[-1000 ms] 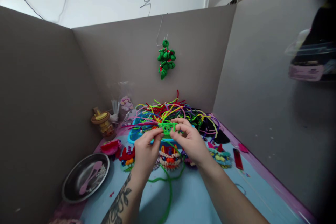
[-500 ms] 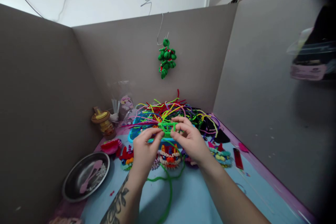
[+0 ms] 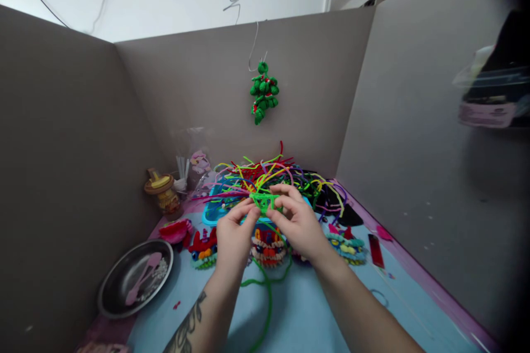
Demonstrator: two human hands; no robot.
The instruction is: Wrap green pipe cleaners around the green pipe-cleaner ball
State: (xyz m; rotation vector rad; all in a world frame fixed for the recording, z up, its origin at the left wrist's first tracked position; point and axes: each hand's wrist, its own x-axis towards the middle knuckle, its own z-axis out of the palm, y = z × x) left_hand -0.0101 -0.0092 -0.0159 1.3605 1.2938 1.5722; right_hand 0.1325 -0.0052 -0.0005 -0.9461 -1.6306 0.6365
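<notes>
A small frame of bent bright green pipe cleaners (image 3: 265,202) is held up between both hands, above the table's middle. My left hand (image 3: 238,229) pinches its lower left side between thumb and forefinger. On the right side, my right hand (image 3: 296,220) grips it with thumb and fingers, the upper fingers curled over its top edge. From the frame a long green pipe cleaner tail (image 3: 268,298) hangs down and loops over the blue table cover. How the strands are joined under my fingertips is hidden.
Behind the hands a blue tray (image 3: 207,219) overflows with colourful pipe cleaners (image 3: 273,168). Several finished fuzzy figures (image 3: 268,248) line the table. At left stand a metal bowl (image 3: 107,287) with a pink scoop and a lidded jar (image 3: 165,193). Grey partitions (image 3: 199,83) enclose three sides.
My left hand has shifted slightly right, closer to my right hand. The green frame has tilted a little between the fingers, and both hands still hold it.
</notes>
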